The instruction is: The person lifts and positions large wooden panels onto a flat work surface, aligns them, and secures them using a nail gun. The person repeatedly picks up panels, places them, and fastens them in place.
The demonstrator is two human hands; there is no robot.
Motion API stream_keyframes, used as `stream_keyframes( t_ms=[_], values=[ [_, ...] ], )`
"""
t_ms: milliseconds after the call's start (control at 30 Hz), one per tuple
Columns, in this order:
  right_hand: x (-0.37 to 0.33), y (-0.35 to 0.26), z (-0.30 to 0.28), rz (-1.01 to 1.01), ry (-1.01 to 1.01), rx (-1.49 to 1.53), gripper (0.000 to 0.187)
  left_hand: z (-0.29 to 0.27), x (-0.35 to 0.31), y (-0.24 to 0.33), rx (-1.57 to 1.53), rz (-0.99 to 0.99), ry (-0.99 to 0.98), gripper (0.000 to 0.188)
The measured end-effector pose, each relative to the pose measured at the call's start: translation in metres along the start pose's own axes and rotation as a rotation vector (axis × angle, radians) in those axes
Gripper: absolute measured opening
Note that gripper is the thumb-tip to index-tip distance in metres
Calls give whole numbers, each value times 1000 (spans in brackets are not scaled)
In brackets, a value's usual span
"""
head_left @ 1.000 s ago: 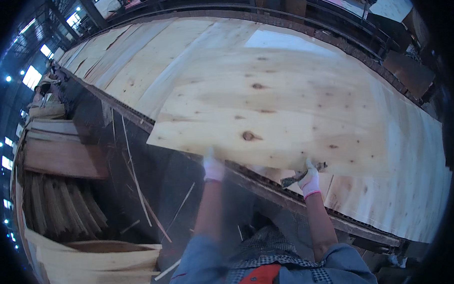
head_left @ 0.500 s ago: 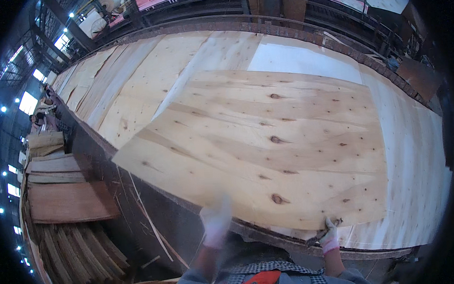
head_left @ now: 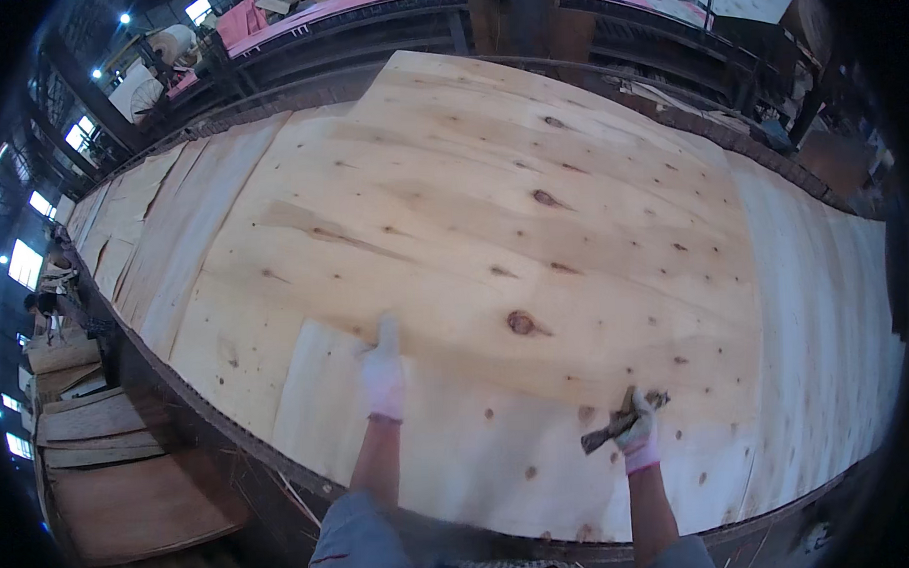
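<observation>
The gloved right hand (head_left: 637, 434) is closed around one dark object (head_left: 602, 438), perhaps a stick-like tool, its middle hidden. The left hand (head_left: 383, 377), blurred, touches the near edge of one knotty veneer sheet (head_left: 453, 254); its grip cannot be told. That sheet overlies paler veneer (head_left: 441, 465) on the tabletop (head_left: 217, 416).

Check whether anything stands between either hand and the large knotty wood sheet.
Nothing visible blocks the gloved left hand: in this view it overlaps the near edge of the knotty sheet. The gloved right hand grips a dark narrow object, which may come between hand and sheet.
</observation>
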State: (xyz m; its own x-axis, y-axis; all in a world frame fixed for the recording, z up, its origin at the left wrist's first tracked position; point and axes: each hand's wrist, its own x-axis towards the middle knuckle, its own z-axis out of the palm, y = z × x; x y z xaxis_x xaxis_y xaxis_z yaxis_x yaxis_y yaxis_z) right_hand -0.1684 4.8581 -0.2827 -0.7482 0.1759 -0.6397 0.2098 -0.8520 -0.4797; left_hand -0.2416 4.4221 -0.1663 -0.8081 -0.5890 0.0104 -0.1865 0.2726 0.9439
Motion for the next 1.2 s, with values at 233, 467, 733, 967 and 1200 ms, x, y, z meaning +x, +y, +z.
stream_keyframes(
  t_ms=[233,467,733,967,1200],
  values=[
    [147,4,25,22,147,-117,16,104,91,-235,-430,-128,-34,48],
    [139,6,10,-28,180,-109,27,124,96,-209,-407,-672,-74,53],
    [123,20,27,79,85,-382,41,136,133,-222,-400,-393,1,54],
    [134,30,14,31,163,-307,30,113,130,-202,-480,-558,-18,59],
    [124,33,51,58,167,-335,37,88,156,-298,-265,-263,-166,61]
  ],
)
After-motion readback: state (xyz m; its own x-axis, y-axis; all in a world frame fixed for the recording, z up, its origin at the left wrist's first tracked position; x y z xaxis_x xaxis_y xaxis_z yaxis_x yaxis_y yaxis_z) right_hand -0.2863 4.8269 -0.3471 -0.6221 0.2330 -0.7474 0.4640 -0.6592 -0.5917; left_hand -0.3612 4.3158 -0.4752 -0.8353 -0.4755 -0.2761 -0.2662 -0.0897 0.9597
